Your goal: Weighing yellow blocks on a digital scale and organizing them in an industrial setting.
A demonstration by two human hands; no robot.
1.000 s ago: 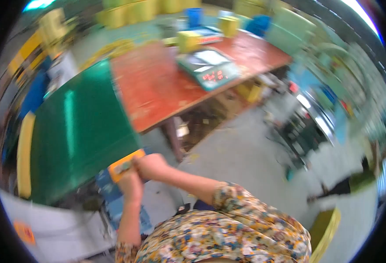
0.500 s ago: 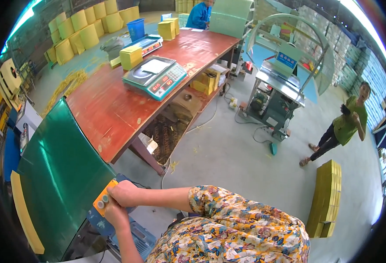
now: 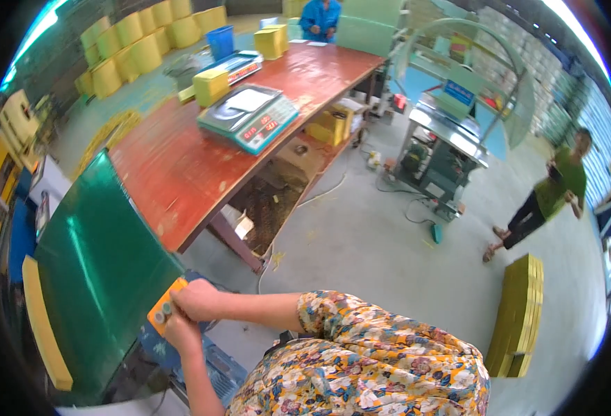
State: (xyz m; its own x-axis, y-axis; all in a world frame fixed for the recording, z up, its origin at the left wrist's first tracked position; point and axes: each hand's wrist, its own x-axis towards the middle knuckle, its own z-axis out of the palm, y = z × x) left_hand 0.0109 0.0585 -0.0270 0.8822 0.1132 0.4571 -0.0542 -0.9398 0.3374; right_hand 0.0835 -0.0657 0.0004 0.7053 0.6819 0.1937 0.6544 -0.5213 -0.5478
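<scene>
An orange control box (image 3: 167,307) with round grey buttons sits at the edge of a blue machine housing (image 3: 154,343). My left hand (image 3: 183,333) is closed at its lower side, fingertips by the buttons. Just above, my right hand (image 3: 198,299) is closed against the upper edge of the box, touching the left hand. The undersides of both hands are hidden. Beside the box slopes a shiny green belt (image 3: 87,270), with a long yellow strip (image 3: 45,326) along its outer edge.
A red table (image 3: 181,173) carries a digital scale (image 3: 250,121) and yellow paper blocks (image 3: 210,87). A grey machine (image 3: 437,152) stands beyond it. One person (image 3: 558,187) stands at right near stacked yellow bundles (image 3: 515,319); another person in blue (image 3: 319,21) is behind the table.
The view has shifted slightly. The person at right has lowered their hands, and the person in blue has turned more toward the table. My hands stay at the control box.
</scene>
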